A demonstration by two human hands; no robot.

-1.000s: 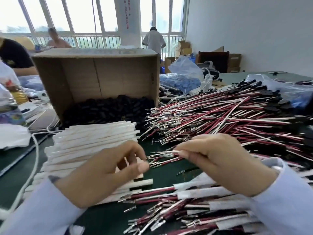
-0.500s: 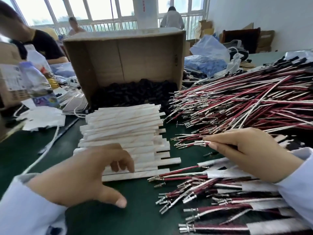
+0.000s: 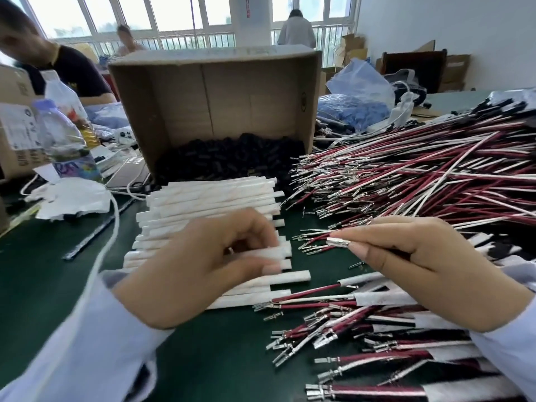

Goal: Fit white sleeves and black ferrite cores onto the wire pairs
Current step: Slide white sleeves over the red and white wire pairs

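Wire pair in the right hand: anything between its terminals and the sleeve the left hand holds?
Nothing visible blocks it. The right hand pinches the wire pair, terminals facing the open end of the white sleeve pinched in the left hand. Only loose wire ends lie on the mat below the gap.

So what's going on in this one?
A person is sleeving wires at a green bench. The left hand pinches a white sleeve over the sleeve stack. The right hand pinches a wire pair near its terminals, aimed at the sleeve but not yet in. Ferrite cores sit in the box, untouched.
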